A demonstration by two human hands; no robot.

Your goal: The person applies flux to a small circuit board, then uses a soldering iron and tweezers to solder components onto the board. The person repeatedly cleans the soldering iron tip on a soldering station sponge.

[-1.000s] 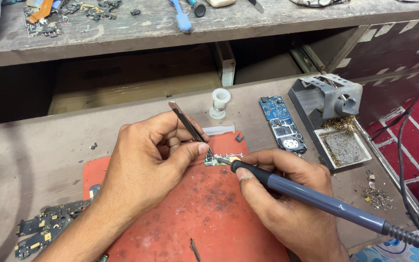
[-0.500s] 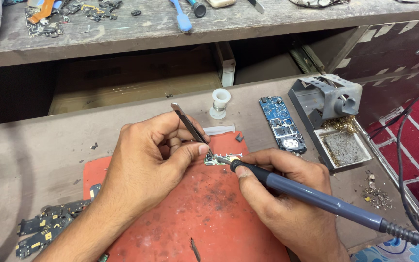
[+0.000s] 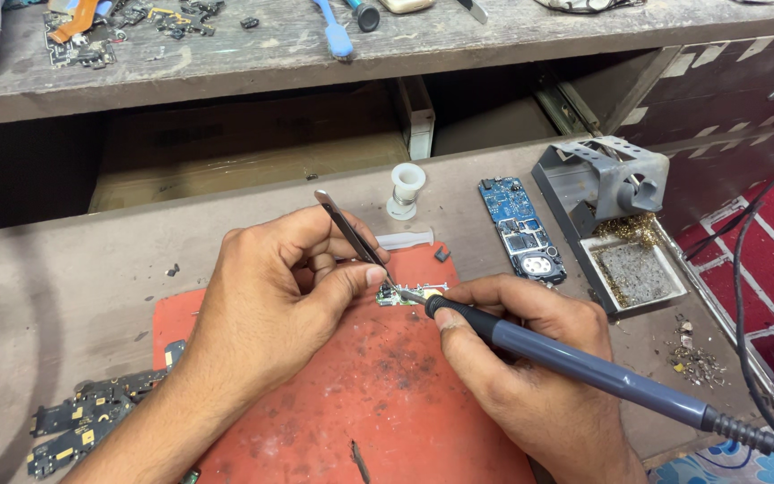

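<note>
- The small circuit board (image 3: 412, 294) lies on the red mat (image 3: 387, 394) at the middle of the worktop (image 3: 64, 269); soldering looks under way, not finished.
- The left hand (image 3: 270, 296) pinches tweezers (image 3: 351, 235) closed, their points down at the board.
- The right hand (image 3: 530, 367) grips a grey soldering iron (image 3: 575, 363), its tip touching the board.
- To the right lie a blue phone board (image 3: 521, 229) and a grey iron stand (image 3: 606, 211).
- No packages, labels or signs show; spare dark boards (image 3: 82, 421) lie near left.
</note>
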